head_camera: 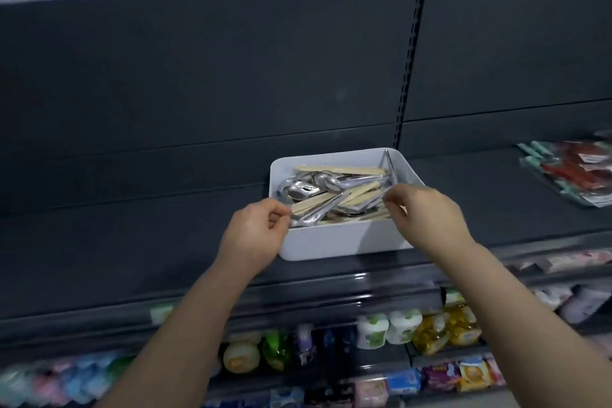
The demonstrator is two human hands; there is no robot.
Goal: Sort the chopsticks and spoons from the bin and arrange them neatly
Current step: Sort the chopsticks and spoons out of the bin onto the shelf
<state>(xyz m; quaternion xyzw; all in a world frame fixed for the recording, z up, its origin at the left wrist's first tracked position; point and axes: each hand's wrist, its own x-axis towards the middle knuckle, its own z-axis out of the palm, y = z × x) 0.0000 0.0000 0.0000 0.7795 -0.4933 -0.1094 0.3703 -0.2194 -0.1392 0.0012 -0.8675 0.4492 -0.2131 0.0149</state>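
the white bin [344, 242] sits on the dark shelf [165, 242], and it holds the chopsticks [341, 170] and spoons [299, 191] all mixed up. most of them lie long ways from left to right, so their ends point at the two hands. the left grip [255, 232] is at the near left corner of the bin, fingers curled, right by the end of a spoon handle. the right grip [427, 212] is at the right side, fingers curled too, right by the chopstick ends. i cannot tell if either grip has really pinched a piece or only touches it. the sorting looks like it has only just begun.
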